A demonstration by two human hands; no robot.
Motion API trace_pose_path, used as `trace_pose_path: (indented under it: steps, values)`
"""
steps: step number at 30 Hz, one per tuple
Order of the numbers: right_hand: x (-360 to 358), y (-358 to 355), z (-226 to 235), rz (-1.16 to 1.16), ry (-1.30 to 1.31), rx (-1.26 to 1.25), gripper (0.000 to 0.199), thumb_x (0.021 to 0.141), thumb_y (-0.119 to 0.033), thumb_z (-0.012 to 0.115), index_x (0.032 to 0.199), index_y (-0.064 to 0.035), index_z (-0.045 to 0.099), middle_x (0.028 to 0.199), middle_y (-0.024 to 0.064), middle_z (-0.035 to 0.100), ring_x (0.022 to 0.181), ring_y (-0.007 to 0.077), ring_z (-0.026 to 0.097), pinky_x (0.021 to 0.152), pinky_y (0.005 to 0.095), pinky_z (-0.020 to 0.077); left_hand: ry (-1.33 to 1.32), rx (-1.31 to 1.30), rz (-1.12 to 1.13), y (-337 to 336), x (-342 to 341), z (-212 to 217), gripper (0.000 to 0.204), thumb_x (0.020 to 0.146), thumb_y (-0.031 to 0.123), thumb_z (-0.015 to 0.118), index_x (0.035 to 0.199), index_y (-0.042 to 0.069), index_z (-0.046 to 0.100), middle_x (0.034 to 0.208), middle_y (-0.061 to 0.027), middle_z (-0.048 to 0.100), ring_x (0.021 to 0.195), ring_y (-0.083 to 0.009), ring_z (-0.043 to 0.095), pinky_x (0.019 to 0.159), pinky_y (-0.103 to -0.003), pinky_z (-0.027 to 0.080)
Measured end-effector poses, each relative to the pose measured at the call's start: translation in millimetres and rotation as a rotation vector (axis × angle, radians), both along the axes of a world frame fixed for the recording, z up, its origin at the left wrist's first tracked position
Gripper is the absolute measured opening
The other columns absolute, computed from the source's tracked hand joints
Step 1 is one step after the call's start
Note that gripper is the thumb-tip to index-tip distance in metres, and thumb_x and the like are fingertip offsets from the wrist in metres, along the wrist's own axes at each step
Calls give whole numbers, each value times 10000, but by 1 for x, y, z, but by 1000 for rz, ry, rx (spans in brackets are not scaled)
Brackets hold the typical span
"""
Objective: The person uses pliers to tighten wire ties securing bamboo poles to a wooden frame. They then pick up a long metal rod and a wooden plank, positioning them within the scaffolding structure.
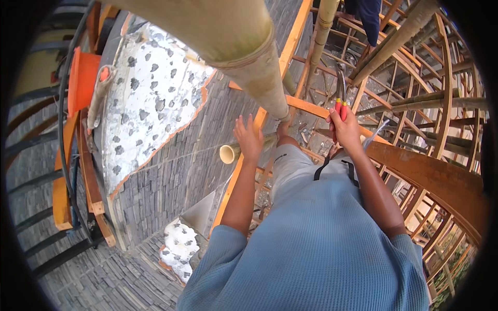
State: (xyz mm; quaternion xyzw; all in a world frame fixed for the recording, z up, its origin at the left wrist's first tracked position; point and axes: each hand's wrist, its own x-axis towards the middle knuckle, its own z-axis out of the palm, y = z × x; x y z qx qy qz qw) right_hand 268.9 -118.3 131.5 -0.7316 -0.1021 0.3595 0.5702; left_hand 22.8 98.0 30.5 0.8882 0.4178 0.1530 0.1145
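Observation:
My right hand [346,128] is closed around the red and yellow handles of a pair of pincers [341,103], whose metal jaws point away from me. My left hand [249,139] is raised with its fingers apart, holding nothing. Just beyond it, a thick bamboo pole [249,72] slants down from the top of the view toward my leg. Below the left hand, the hollow cut end of another bamboo pole [228,154] juts out beside a long wooden beam [228,194]. A wooden crosspiece [308,107] runs between the bamboo pole and my right hand.
On the left stands a grey stone-clad wall [176,155] with a bare white patch [150,98]. An orange container [83,80] sits by black metal bars. Scaffolding of timber and bamboo [425,106] drops away on the right. Another person's dark trouser leg [369,23] shows at the top.

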Motion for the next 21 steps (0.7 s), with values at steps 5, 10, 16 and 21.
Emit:
trace_pose_path:
  steps: [5, 10, 16, 21]
  values:
    - [-9, 22, 44, 53, -61, 208, 362, 1076, -331, 581, 1152, 15, 655, 1088, 103, 702, 948, 148, 667, 803, 303, 571, 16, 58, 433, -83, -106, -4, 627, 856, 352, 784, 1385, 110, 550, 1373, -159, 519, 1353, -379, 427, 1104, -576, 348]
    - [5, 85, 88, 92, -176, 437, 458, 1106, -402, 487, 1275, 1, 624, 1166, 111, 692, 990, 193, 682, 865, 319, 561, 325, -298, 653, -74, -217, 2, 800, 754, 500, 848, 1393, 105, 573, 1398, -156, 578, 1340, -338, 518, 1077, -566, 402]
    - [2, 143, 114, 104, -211, 478, 403, 1098, -408, 486, 1225, -29, 536, 951, 88, 659, 697, 164, 664, 512, 254, 506, 438, -837, 351, -20, -266, -16, 689, 733, 447, 813, 1306, 92, 669, 1220, -201, 716, 1141, -350, 684, 973, -457, 529]
    - [-4, 139, 120, 56, -179, 451, 332, 1075, -355, 513, 1165, -35, 518, 847, 88, 655, 514, 148, 595, 358, 234, 418, 369, -792, 364, -29, -265, -25, 640, 745, 456, 767, 1267, 92, 699, 1207, -201, 721, 1136, -360, 682, 964, -467, 536]
